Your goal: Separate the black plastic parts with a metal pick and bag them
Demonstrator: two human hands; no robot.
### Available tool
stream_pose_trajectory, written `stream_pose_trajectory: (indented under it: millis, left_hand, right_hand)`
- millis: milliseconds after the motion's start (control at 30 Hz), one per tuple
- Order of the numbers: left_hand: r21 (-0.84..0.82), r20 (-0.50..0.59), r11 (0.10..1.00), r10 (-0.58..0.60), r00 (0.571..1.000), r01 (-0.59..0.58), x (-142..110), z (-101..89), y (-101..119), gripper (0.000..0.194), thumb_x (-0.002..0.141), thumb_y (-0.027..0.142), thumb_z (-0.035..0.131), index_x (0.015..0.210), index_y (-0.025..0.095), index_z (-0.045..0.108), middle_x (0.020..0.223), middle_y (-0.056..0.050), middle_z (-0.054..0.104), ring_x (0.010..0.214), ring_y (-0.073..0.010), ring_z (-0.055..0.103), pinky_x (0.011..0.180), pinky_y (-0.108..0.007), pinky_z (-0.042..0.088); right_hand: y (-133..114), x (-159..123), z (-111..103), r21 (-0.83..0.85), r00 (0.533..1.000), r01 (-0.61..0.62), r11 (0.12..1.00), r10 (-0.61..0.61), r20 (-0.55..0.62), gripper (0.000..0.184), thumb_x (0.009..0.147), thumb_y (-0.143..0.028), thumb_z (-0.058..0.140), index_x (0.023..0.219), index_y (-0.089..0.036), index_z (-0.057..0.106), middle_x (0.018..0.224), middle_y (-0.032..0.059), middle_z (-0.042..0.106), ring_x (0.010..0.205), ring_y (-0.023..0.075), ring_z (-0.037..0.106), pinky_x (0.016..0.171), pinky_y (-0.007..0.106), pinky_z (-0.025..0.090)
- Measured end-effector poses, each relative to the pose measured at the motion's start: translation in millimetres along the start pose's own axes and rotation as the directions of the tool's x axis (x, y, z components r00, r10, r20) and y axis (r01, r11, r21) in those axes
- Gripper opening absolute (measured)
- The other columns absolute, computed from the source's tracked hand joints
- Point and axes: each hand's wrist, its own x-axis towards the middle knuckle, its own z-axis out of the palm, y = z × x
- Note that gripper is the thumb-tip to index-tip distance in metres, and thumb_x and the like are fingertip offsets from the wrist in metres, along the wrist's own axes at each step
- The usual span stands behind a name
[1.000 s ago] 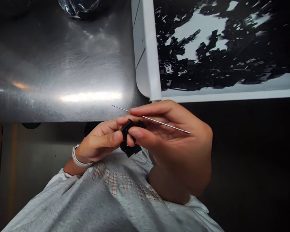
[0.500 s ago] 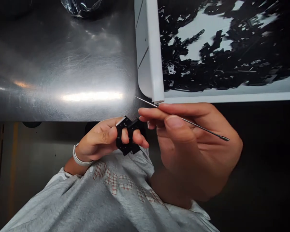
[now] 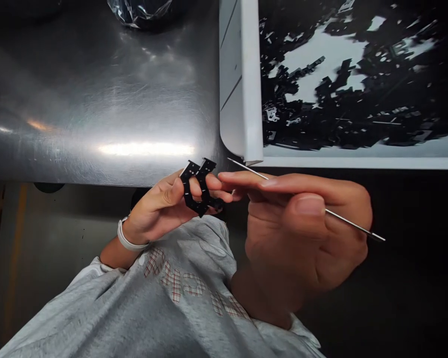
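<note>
My left hand (image 3: 164, 204), with a white band at the wrist, pinches a small black plastic part (image 3: 197, 189) with tiny pale holes between thumb and fingers. My right hand (image 3: 306, 223) is closed around a thin metal rod (image 3: 343, 222), which runs from its fine tip near the tray's corner down to the right past my knuckles. The rod's tip sits just right of the black part, apart from it. Both hands hover over my grey shirt, in front of the table edge.
A steel tabletop (image 3: 97, 99) fills the upper left. A white tray (image 3: 246, 99) at upper right holds several loose black parts (image 3: 339, 99). A crumpled clear plastic bag (image 3: 142, 12) lies at the top edge. Dark floor lies below right.
My hands have separated: the right hand drew away to the right with the rod, and the left hand lifted and turned the black part, now held alone.
</note>
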Motion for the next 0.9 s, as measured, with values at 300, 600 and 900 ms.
stream_pose_trajectory:
  millis: [300, 600, 900]
  left_hand:
    - [0.024, -0.065, 0.997, 0.079, 0.995, -0.078, 2, 1.2, -3, 0.038, 0.079, 0.062, 0.083, 0.076, 0.026, 0.071, 0.094, 0.0, 0.073, 0.114, -0.0288, 0.07, 0.105, -0.049, 0.055]
    - [0.028, -0.089, 0.999, 0.048, 0.995, -0.045, 1, 0.9, -3, 0.041, 0.077, 0.064, 0.084, 0.076, 0.025, 0.071, 0.099, -0.001, 0.073, 0.115, -0.0292, 0.069, 0.106, -0.051, 0.054]
    - [0.048, -0.014, 0.994, 0.102, 0.995, -0.101, -1, -3.4, -4, 0.036, 0.08, 0.061, 0.082, 0.077, 0.026, 0.074, 0.095, 0.0, 0.068, 0.088, -0.0201, 0.069, 0.091, -0.043, 0.059]
  right_hand:
    - [13, 1, 2, 0.012, 0.968, 0.241, 0.971, -0.241, 0.071, 0.029, 0.089, -0.014, 0.08, 0.11, -0.03, 0.067, 0.109, 0.0019, 0.08, 0.104, 0.0231, 0.078, 0.089, 0.043, 0.068]
    - [11, -3, 4, 0.171, 0.975, 0.209, 0.963, -0.219, 0.042, 0.045, 0.081, 0.002, 0.08, 0.115, -0.027, 0.072, 0.108, 0.0013, 0.079, 0.105, 0.0177, 0.078, 0.082, 0.029, 0.067]
    - [7, -3, 4, 0.267, 0.993, 0.072, 0.961, -0.095, 0.074, 0.046, 0.08, 0.003, 0.083, 0.112, -0.029, 0.073, 0.108, -0.0028, 0.08, 0.102, 0.0143, 0.079, 0.086, 0.025, 0.067]
